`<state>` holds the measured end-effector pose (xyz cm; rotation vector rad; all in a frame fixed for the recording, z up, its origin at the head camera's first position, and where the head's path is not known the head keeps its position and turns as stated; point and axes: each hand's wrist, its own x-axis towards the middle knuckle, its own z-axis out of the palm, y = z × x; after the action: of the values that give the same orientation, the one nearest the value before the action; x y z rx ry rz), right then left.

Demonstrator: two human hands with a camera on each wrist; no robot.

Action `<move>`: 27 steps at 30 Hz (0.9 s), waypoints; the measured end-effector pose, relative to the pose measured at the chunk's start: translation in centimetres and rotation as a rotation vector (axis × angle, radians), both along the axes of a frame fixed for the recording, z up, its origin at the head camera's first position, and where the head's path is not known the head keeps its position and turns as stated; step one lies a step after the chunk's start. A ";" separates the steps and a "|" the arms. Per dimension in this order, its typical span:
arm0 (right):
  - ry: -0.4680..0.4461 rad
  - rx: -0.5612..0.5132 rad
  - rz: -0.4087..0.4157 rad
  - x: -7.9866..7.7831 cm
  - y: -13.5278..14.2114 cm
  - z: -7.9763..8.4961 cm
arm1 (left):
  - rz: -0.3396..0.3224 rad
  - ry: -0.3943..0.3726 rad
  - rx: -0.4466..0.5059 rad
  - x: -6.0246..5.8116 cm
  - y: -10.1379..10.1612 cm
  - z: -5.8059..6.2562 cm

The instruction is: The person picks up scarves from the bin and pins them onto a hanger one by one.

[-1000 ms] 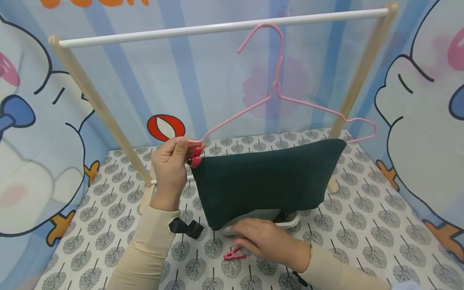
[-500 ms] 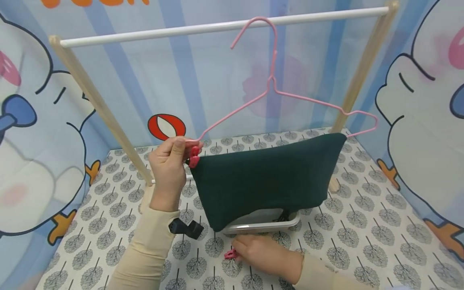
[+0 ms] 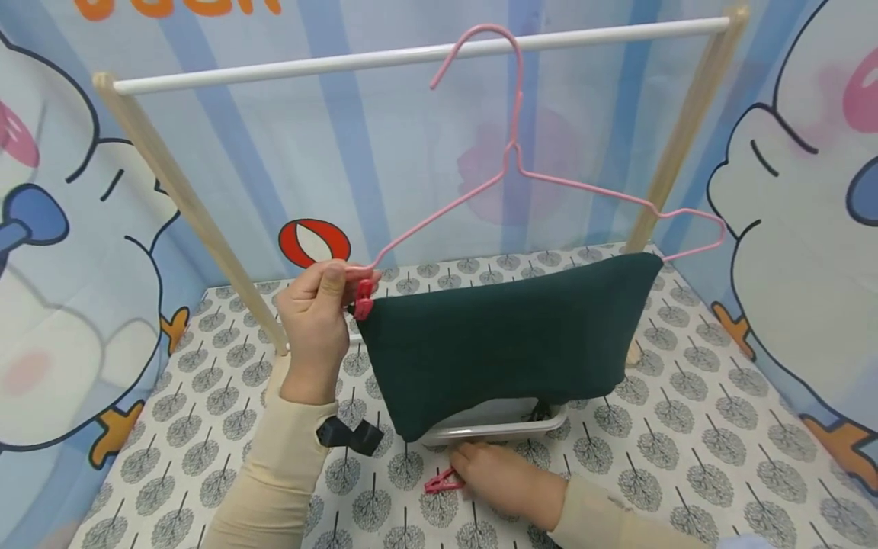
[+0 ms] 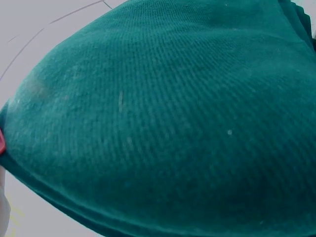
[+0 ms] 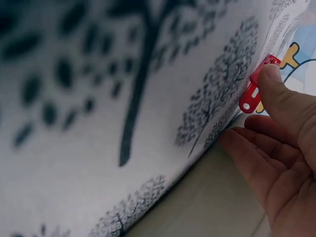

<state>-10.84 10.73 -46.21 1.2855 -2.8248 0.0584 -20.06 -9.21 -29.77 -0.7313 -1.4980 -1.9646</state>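
Observation:
My left hand [image 3: 315,320] pinches the lower left corner of a pink wire hanger [image 3: 513,145], holding it upright. A dark green folded cloth [image 3: 507,328] drapes over the hanger's lower bar. Beside my left fingers a red clothespin [image 3: 364,299] clips the cloth's left top corner. In the left wrist view the ribbed cloth [image 4: 168,118] fills most of the picture. Low on the printed surface, my right hand [image 3: 504,480] pinches a second red clothespin [image 3: 442,482]; in the right wrist view the thumb lies on this clothespin [image 5: 254,89].
Behind the cloth stands a rack with a white rail [image 3: 309,69] and wooden posts [image 3: 185,206]. The hanger's hook reaches up in front of the rail. A pale plastic basin [image 3: 480,431] with something dark inside is partly hidden by the cloth. Tree-patterned fabric [image 3: 686,427] covers the surface.
My right hand has come down from near the basin's rim to the loose clothespin on the surface. My left hand has shifted slightly left, and the hanger's hook has risen.

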 end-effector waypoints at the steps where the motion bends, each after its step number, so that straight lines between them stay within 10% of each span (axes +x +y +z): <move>1: -0.012 0.006 -0.002 -0.1 0.0 0.0 | -0.009 0.004 0.009 0.0 0.0 0.0; 17: 0.021 0.080 0.024 -0.4 -0.5 -0.1 | -0.031 0.014 0.043 -0.1 -0.1 -0.1; 27: -0.197 -0.123 -0.063 0.0 0.7 1.0 | -0.010 -0.024 0.050 0.0 -0.5 -0.3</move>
<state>-10.85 11.43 -45.19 1.2275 -2.9661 0.3714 -20.02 -9.76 -30.10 -0.6977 -1.4564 -2.0168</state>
